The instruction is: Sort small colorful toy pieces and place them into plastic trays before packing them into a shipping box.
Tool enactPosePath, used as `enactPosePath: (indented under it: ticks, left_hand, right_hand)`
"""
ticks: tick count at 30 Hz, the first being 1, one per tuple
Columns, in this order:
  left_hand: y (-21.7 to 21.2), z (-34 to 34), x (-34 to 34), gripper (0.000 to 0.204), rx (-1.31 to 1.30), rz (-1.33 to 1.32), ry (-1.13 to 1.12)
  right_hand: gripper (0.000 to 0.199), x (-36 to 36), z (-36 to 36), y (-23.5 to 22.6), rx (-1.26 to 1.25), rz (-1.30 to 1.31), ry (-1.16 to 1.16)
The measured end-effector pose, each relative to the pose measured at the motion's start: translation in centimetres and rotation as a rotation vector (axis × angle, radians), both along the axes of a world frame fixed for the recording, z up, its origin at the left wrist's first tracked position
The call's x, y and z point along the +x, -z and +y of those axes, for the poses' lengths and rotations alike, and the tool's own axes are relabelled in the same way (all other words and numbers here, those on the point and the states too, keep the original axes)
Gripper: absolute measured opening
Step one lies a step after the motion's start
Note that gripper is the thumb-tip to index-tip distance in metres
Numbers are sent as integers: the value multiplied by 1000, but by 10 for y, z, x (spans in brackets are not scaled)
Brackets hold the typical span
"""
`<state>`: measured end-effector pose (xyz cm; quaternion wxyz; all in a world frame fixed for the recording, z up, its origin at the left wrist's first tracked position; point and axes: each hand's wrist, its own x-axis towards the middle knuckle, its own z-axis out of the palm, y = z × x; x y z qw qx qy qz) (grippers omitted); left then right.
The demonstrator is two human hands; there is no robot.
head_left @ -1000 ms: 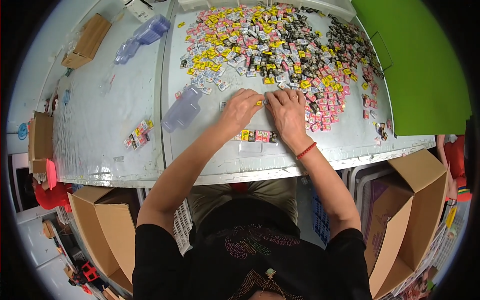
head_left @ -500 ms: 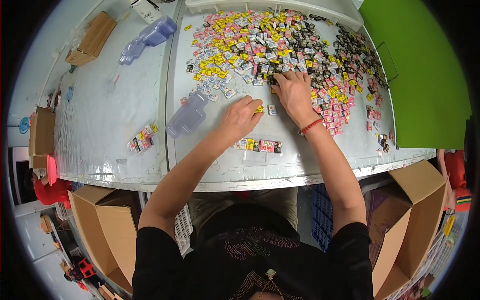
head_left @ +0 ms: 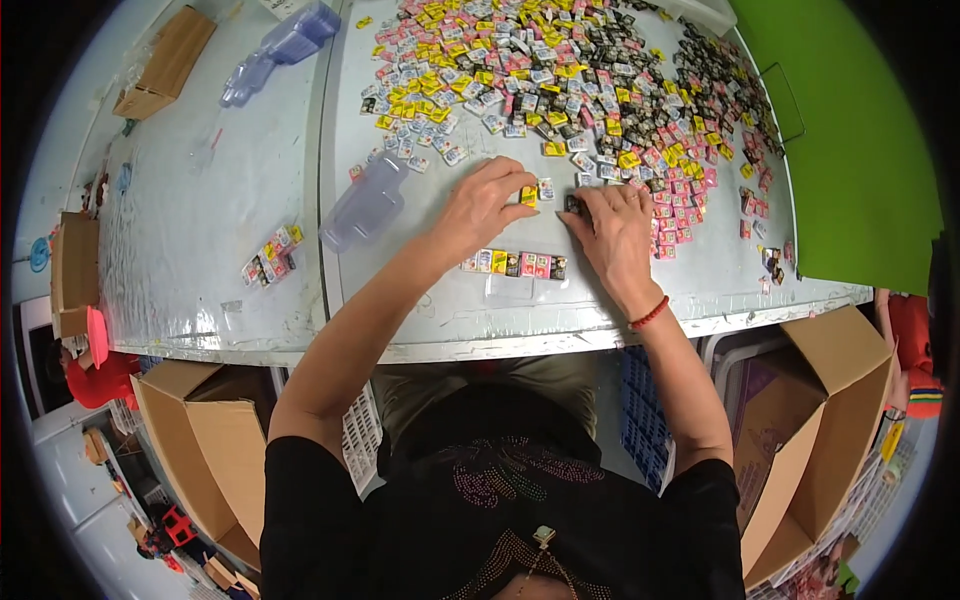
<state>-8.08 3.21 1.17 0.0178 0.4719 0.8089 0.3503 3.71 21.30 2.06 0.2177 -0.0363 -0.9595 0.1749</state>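
Note:
My left hand is closed on a small yellow box, pinched between thumb and fingers. Right beside that box lies a small white-and-blue box. Across a short gap, my right hand pinches a small black box down at the table surface. Nearer to me, a row of small boxes in white, yellow, black and pink sits in a clear plastic tray. Beyond both hands spreads a large loose pile of such boxes.
An unfilled clear tray lies left of my left hand. Farther left are a filled tray and a stack of clear trays. A green panel borders the right side. Open cartons stand below the table edge.
My right hand has drawn back from the pile toward me and slightly right, with a black box in its fingers. The yellow box in my left hand is now beside the white-and-blue one.

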Motion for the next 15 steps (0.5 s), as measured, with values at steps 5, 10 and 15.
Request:
enactPosePath:
  ticks: [5, 10, 15]
  left_hand:
    - [1, 5, -2, 34, 34, -23, 97]
    - [6, 9, -4, 34, 27, -24, 103]
    - [16, 18, -5, 28, 9, 116, 114]
  right_hand:
    - [29, 9, 8, 0, 27, 15, -82]
    - [28, 12, 19, 8, 51, 35, -158]
    - [22, 6, 19, 8, 54, 38, -190]
